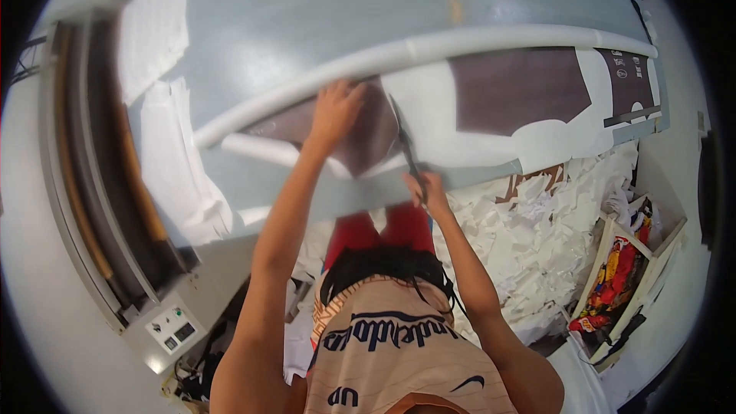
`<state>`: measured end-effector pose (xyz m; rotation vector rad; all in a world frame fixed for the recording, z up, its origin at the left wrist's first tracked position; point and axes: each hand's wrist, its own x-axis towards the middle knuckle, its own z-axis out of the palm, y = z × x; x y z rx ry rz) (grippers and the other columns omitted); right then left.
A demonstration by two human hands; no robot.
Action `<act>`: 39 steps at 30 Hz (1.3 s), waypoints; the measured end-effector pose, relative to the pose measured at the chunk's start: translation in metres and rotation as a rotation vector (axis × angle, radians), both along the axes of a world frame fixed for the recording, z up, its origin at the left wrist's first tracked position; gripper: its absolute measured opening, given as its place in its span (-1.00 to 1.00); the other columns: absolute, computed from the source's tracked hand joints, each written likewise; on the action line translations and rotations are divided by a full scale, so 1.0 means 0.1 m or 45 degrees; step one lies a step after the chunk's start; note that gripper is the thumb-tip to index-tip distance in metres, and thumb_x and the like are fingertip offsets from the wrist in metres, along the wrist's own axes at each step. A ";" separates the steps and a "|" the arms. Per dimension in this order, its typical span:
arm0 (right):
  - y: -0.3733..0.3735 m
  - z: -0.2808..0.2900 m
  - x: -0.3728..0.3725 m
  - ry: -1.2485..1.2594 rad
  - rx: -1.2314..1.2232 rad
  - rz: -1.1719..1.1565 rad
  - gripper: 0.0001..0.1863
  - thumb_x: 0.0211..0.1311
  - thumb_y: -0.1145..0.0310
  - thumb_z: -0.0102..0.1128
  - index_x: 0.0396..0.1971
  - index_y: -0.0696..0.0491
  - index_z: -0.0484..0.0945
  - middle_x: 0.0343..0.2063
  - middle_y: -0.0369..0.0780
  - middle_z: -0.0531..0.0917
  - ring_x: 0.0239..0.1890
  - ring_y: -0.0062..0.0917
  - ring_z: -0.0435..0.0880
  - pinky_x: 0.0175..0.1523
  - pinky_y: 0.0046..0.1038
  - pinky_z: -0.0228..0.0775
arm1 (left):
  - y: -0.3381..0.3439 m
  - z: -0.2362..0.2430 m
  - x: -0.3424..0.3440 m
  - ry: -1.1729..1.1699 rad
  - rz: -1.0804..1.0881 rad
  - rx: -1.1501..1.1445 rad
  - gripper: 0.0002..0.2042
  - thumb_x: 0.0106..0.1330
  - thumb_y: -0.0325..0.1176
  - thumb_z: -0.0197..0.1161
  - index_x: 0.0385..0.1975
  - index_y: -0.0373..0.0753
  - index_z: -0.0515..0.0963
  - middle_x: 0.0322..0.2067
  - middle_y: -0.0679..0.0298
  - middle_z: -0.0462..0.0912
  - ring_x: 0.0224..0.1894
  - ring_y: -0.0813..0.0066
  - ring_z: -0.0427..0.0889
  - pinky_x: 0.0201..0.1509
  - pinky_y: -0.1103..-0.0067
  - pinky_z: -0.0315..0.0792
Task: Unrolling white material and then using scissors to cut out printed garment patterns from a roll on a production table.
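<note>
A long white sheet [420,100] printed with dark brown panels lies on the grey-blue table. My left hand [337,113] rests on the left brown panel [372,126], its fingers spread beside the rolled-up far edge [414,50] of the sheet. In my right hand [428,190], at the table's near edge, is a pair of dark scissors [409,155]. Their blades point away from me along the right border of that panel, where brown meets white. Two more brown panels, a wide one [521,92] and a narrow one [632,80], lie to the right.
White paper scraps [521,245] are heaped below the near edge on the right, beside a wooden-framed bin [613,280] with colourful packets. Loose white sheets [172,153] lie on the table's left. A long roller machine [100,146] with a control panel [175,330] stands at far left.
</note>
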<state>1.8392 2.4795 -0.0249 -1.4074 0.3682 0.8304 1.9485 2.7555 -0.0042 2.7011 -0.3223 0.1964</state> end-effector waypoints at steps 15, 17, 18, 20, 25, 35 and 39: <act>0.36 0.21 0.39 0.070 -0.170 0.033 -0.48 0.36 0.02 0.27 -0.72 0.02 0.44 -0.81 -0.36 0.39 -0.74 -0.65 0.36 -0.56 -0.51 0.12 | 0.80 -0.05 1.27 0.063 -0.125 0.266 0.13 -0.12 0.42 0.45 0.53 0.18 0.14 0.53 -0.03 0.00 0.55 -0.19 -0.06 0.45 -0.29 -0.12; 0.45 0.20 0.37 0.076 -0.165 0.003 -0.47 0.36 0.02 0.28 -0.73 0.02 0.43 -0.81 -0.36 0.39 -0.74 -0.65 0.36 -0.55 -0.51 0.13 | 0.81 -0.11 1.38 -0.076 -0.139 0.320 0.04 0.01 0.38 0.39 0.53 0.17 0.13 0.53 -0.01 0.00 0.56 -0.15 -0.04 0.45 -0.27 -0.08; 0.42 0.16 0.35 0.058 -0.184 0.003 -0.48 0.35 0.04 0.29 -0.74 0.02 0.43 -0.81 -0.35 0.39 -0.74 -0.64 0.37 -0.56 -0.51 0.13 | 0.73 -0.14 1.42 -0.147 -0.154 0.335 0.00 0.07 0.37 0.36 0.53 0.16 0.13 0.54 0.00 -0.01 0.56 -0.13 -0.03 0.46 -0.26 -0.07; 0.35 0.09 0.36 0.044 -0.216 -0.022 -0.48 0.35 0.06 0.31 -0.74 0.02 0.43 -0.81 -0.35 0.40 -0.74 -0.64 0.37 -0.56 -0.51 0.13 | 0.61 -0.11 1.40 -0.082 -0.249 0.381 -0.01 0.07 0.31 0.40 0.53 0.19 0.13 0.54 0.05 -0.01 0.55 -0.08 0.01 0.45 -0.22 0.00; 0.57 0.07 0.35 0.069 -0.156 -0.068 -0.55 0.33 0.08 0.34 -0.65 0.06 0.51 -0.79 -0.36 0.42 -0.76 -0.66 0.37 -0.61 -0.52 0.13 | 0.84 -0.13 1.54 0.083 -0.288 0.359 0.02 0.05 0.22 0.46 0.54 0.26 0.07 0.55 0.07 -0.02 0.54 -0.12 0.02 0.45 -0.24 0.02; 1.10 -0.09 0.46 0.126 -0.035 -0.385 -0.55 0.31 0.02 0.36 -0.60 0.06 0.55 -0.80 -0.39 0.43 -0.77 -0.63 0.38 -0.59 -0.53 0.14 | 0.87 -0.22 1.78 0.037 -0.332 0.398 0.03 0.04 0.24 0.46 0.54 0.15 0.09 0.49 0.06 0.09 0.46 -0.07 0.18 0.33 -0.15 0.21; 1.43 0.04 0.54 0.070 -0.167 -0.489 -0.48 0.34 -0.06 0.31 -0.53 0.16 0.58 -0.63 -0.31 0.54 -0.57 -0.60 0.53 -0.44 -0.51 0.27 | 0.90 -0.24 1.79 0.132 -0.333 0.341 0.04 0.07 0.21 0.46 0.56 0.21 0.02 0.53 0.02 0.01 0.51 -0.12 0.09 0.40 -0.21 0.08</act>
